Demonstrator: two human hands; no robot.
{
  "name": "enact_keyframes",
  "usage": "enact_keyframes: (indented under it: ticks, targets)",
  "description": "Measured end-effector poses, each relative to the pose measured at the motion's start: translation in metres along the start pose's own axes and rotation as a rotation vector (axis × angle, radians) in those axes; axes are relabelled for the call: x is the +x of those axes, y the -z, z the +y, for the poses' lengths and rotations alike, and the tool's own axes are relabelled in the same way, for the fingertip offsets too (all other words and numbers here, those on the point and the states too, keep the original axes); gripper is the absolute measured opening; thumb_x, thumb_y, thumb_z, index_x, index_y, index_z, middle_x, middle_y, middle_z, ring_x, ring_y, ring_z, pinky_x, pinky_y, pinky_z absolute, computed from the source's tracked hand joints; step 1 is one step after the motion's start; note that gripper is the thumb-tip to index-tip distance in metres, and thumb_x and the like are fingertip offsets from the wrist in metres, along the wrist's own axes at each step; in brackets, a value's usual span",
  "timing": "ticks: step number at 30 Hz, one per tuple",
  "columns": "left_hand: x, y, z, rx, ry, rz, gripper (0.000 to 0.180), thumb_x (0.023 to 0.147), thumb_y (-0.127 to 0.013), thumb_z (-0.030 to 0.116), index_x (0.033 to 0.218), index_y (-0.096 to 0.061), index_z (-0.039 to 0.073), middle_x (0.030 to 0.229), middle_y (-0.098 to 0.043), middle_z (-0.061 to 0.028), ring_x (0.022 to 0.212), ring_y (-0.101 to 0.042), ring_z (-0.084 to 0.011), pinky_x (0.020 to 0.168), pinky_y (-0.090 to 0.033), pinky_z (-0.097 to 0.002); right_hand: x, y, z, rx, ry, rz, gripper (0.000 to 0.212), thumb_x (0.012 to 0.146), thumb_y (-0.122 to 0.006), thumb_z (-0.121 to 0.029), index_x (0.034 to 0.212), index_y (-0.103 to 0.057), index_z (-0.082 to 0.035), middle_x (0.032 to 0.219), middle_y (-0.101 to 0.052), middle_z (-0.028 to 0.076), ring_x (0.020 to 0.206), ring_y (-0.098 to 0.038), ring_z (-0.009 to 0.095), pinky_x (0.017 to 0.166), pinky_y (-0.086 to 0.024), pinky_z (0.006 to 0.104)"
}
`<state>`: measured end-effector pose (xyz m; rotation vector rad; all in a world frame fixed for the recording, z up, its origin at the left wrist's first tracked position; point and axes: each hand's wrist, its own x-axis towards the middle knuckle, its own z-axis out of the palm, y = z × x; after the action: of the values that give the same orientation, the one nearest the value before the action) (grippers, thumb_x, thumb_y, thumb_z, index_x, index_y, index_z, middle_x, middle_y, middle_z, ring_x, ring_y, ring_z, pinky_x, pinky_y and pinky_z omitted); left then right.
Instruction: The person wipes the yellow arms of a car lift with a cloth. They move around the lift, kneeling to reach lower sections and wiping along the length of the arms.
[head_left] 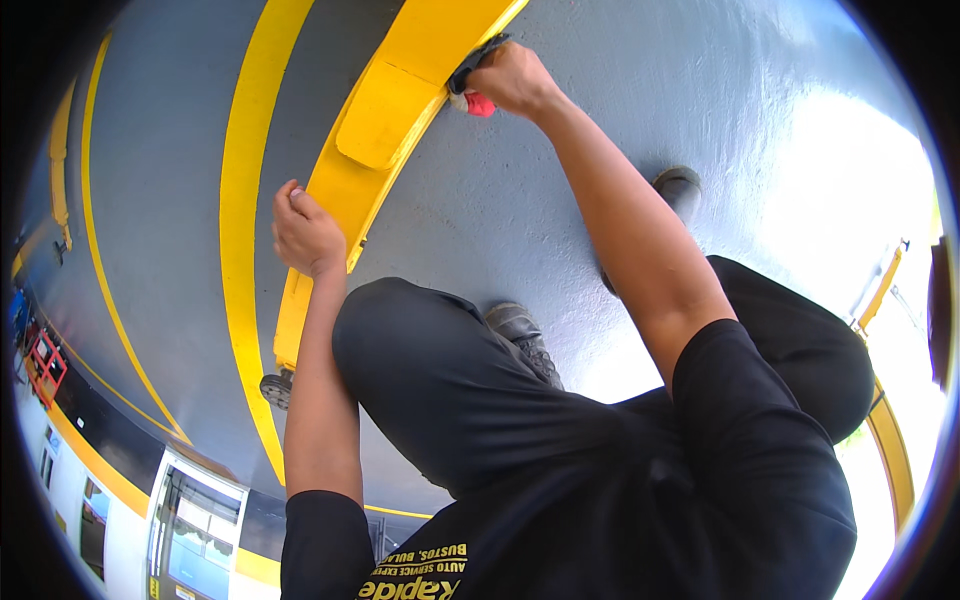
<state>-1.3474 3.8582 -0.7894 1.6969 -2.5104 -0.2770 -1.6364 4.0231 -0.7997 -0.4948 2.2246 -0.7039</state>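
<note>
A grey floor spreads around the crouching person, with a broad yellow stripe to the left and a dark shoe below. A bent knee sits beside the left forearm, which hides part of a yellow beam. A black round pad is at the beam's lower end; a red frame stands well apart. The beam slants between both hands. At its right side, the right hand curls closed on a dark piece, near a red-and-white item. The left hand, fingers loosely bent, is by the left edge; whether it holds anything cannot be told.
</note>
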Motion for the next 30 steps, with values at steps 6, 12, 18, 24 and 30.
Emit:
enact_keyframes:
  ticks: [6, 12, 18, 24, 30]
  targets:
    - [0.001, 0.0, 0.003, 0.011, 0.051, -0.03, 0.043, 0.11, -0.039, 0.037, 0.127, -0.073, 0.017, 0.123, -0.078, -0.0049, 0.112, -0.069, -0.0328, 0.098, -0.051, -0.0495, -0.069, -0.12, -0.035, -0.106, 0.072, -0.46, 0.034, 0.083, -0.073, -0.026, 0.105, -0.081, -0.001, 0.105, -0.077, 0.029, 0.104, -0.077, 0.038, 0.09, -0.062, 0.0448]
    - [0.004, 0.002, 0.001, 0.033, 0.051, -0.057, 0.044, 0.11, -0.038, 0.037, 0.127, -0.073, 0.017, 0.121, -0.078, -0.0064, 0.113, -0.069, -0.0336, 0.099, -0.051, -0.0503, -0.07, -0.149, -0.036, -0.087, 0.137, -0.534, 0.041, 0.081, -0.075, -0.027, 0.112, -0.079, -0.002, 0.112, -0.077, 0.027, 0.108, -0.075, 0.042, 0.095, -0.061, 0.0454]
    - [0.001, 0.002, 0.002, 0.018, 0.056, -0.055, 0.044, 0.11, -0.037, 0.038, 0.124, -0.073, 0.016, 0.123, -0.077, -0.0068, 0.113, -0.069, -0.0336, 0.099, -0.051, -0.0495, 0.045, 0.031, 0.019, -0.166, 0.029, 0.03, 0.036, 0.079, -0.077, -0.032, 0.102, -0.083, -0.005, 0.101, -0.081, 0.021, 0.097, -0.079, 0.033, 0.086, -0.062, 0.0432]
    - [0.003, 0.003, 0.002, 0.044, 0.044, -0.068, 0.042, 0.11, -0.038, 0.037, 0.123, -0.073, 0.018, 0.122, -0.077, -0.0051, 0.113, -0.068, -0.0339, 0.097, -0.05, -0.0501, 0.054, 0.036, 0.024, 1.075, -0.157, 0.197, 0.035, 0.104, -0.045, -0.024, 0.121, -0.066, -0.001, 0.109, -0.073, 0.03, 0.082, -0.079, 0.04, 0.073, -0.063, 0.0434]
    - [0.002, 0.003, -0.001, 0.071, 0.02, -0.052, 0.041, 0.109, -0.039, 0.036, 0.119, -0.075, 0.018, 0.119, -0.078, -0.0047, 0.111, -0.069, -0.0342, 0.096, -0.05, -0.051, -0.062, -0.107, -0.047, 0.838, -0.228, 0.305, 0.063, 0.112, -0.04, -0.059, 0.142, -0.05, -0.004, 0.13, -0.069, 0.031, 0.126, -0.066, 0.047, 0.105, -0.051, 0.0505]
